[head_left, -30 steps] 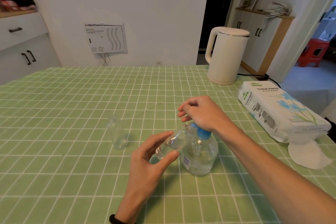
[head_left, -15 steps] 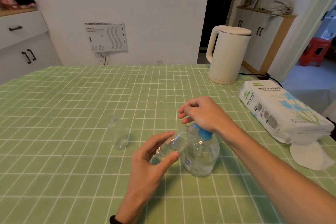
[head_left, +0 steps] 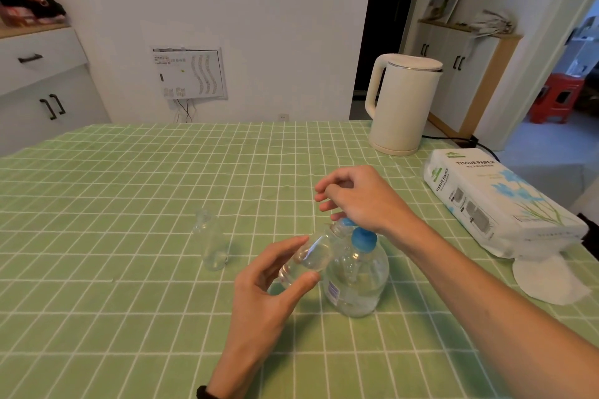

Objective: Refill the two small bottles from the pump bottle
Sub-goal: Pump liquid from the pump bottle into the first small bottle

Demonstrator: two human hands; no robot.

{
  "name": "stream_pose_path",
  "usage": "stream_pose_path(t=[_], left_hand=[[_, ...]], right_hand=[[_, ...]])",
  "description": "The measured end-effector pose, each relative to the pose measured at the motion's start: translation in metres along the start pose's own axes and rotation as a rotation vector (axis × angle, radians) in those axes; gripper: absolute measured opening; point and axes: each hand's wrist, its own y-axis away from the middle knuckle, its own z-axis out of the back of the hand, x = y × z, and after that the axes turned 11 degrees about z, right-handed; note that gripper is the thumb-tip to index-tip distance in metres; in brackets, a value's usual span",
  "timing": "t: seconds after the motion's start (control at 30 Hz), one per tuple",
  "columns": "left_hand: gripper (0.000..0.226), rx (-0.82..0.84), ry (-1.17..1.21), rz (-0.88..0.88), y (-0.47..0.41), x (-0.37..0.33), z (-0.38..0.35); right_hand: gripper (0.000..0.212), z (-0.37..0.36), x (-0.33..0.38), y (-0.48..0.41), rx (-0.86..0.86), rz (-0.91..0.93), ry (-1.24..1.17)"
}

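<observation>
Gripping a tilted small bottle (head_left: pixel 308 257) in my left hand (head_left: pixel 275 288), mouth at the blue nozzle; my right hand (head_left: pixel 359 201), fingers curled, presses the pump bottle (head_left: pixel 356 282). Second small bottle (head_left: pixel 210 241) stands left.

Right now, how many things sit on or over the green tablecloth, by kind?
Small clear bottles: 2, one standing, one tilted in the left hand
Pump bottle: 1
Kettle: 1
Tissue pack: 1
Loose tissue: 1
Total: 6
</observation>
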Motion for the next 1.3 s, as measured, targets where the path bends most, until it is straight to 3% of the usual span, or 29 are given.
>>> stream_pose_path(t=[0.27,1.3], left_hand=[[0.049,0.009,-0.034,-0.002,-0.001,0.004,0.000],[0.049,0.003,0.005,-0.012,-0.001,0.002,0.001]], right_hand=[[0.028,-0.005,-0.008,0.001,0.050,-0.073,-0.011],[0.021,0.000,0.000,0.000,0.004,-0.007,0.101]])
